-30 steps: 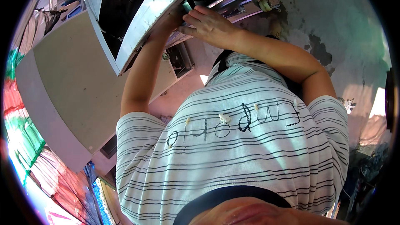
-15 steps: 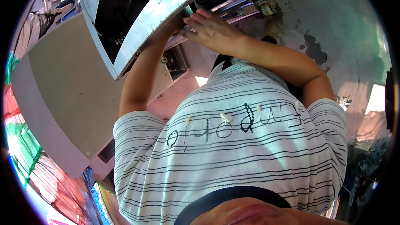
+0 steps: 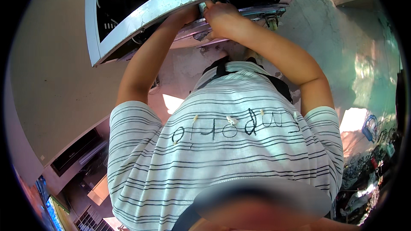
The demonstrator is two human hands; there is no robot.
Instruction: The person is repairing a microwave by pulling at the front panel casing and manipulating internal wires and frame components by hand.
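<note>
A white metal frame [image 3: 171,3] of a large appliance-like box with a dark interior stands in front of me. Both hands reach in under its near rail. My left hand [image 3: 185,15] is partly behind the rail, and its fingers are hidden. Close beside it, my right hand [image 3: 223,18] has curled fingers, closed near a small pale piece [image 3: 202,7] between the two hands. What exactly the right hand grips is too hidden to name. Below the hands runs a metal lower bar [image 3: 252,13], with a caster wheel [image 3: 272,23] at its right end.
A wide beige panel [image 3: 60,68] stands to the left, with a dark slot-like opening [image 3: 77,152] below it. Stained concrete floor [image 3: 317,38] lies to the right. Tangled wires and scrap [image 3: 364,171] are heaped at the lower right, near a blue coil [image 3: 369,127].
My right hand has gone from fairly outstretched fingers to curled ones, further in under the rail. The view has shifted, so the frame and its wheel appear differently placed.
</note>
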